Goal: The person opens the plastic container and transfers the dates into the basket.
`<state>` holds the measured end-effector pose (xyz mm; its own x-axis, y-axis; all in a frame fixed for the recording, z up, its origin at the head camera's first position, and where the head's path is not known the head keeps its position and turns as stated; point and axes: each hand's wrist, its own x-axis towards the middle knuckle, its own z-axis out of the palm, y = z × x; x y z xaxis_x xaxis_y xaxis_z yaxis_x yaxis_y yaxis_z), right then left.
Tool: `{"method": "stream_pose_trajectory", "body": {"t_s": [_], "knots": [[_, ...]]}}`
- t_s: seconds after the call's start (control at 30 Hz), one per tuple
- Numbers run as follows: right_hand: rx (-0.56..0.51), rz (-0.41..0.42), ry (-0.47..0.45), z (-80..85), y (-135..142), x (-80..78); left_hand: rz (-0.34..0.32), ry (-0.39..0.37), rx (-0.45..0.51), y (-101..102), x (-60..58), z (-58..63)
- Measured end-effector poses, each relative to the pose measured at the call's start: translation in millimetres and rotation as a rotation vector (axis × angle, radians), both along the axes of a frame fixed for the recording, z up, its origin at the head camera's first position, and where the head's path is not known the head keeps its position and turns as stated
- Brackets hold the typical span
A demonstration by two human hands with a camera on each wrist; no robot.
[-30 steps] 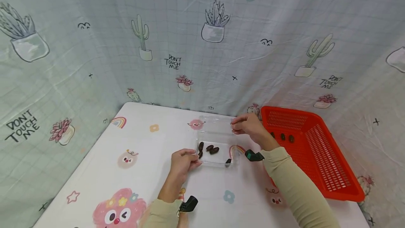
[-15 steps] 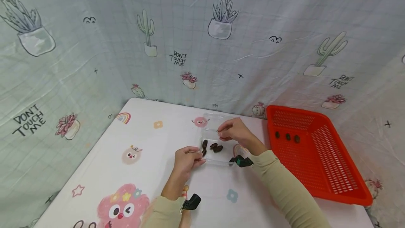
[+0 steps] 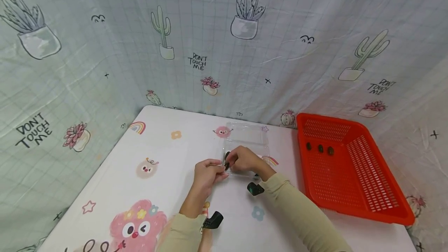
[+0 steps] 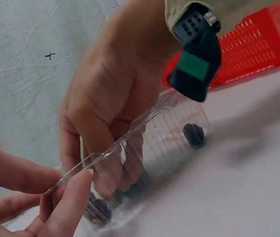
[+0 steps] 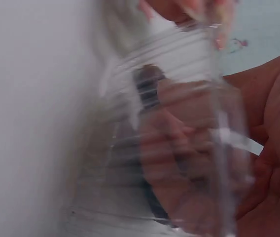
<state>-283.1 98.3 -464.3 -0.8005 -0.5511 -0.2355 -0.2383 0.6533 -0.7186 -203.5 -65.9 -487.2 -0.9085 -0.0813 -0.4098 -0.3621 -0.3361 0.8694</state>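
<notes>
A clear plastic clamshell box [image 3: 260, 150] lies on the table with its lid [image 3: 246, 133] folded back. My left hand [image 3: 206, 174] pinches the box's left front edge between thumb and fingers. Inside the box are several dark brown oval fruits, like dates [image 4: 193, 135]. My right hand [image 3: 245, 160] reaches down into the box, and its bent fingers touch dates at the left end. One date [image 5: 147, 81] is against a fingertip, seen blurred through the ribbed wall. Whether the fingers pinch it is unclear. The right hand hides most of the fruits in the head view.
A red plastic basket [image 3: 350, 174] stands at the right, with three dark fruits [image 3: 320, 148] in its far left part. The white table [image 3: 168, 166] has printed cartoon figures. A patterned curtain [image 3: 192, 30] hangs behind and at the sides.
My right hand has come from the lid's right side, down and left into the box. The left hand keeps its grip on the edge. The head view has shifted slightly.
</notes>
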Motion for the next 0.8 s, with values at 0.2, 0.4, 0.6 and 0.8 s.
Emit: {"method": "stream_pose_trajectory", "body": {"t_s": [0.2, 0.4, 0.6, 0.8], "knots": [[0.062, 0.079, 0.143, -5.6, -5.9, 1.4, 0.009, 0.006, 0.002, 1.1, -0.7, 2.3], [0.110, 0.112, 0.219, -8.4, -9.2, 3.9, 0.007, -0.006, 0.001, 1.1, 0.9, 2.8], [0.180, 0.107, 0.293, -6.7, -7.3, 6.6, -0.004, -0.003, -0.004, 2.0, 0.0, 2.7], [0.156, 0.098, 0.260, -7.3, -2.7, 3.4, 0.005, 0.000, 0.002, 1.6, -1.0, 1.7]]}}
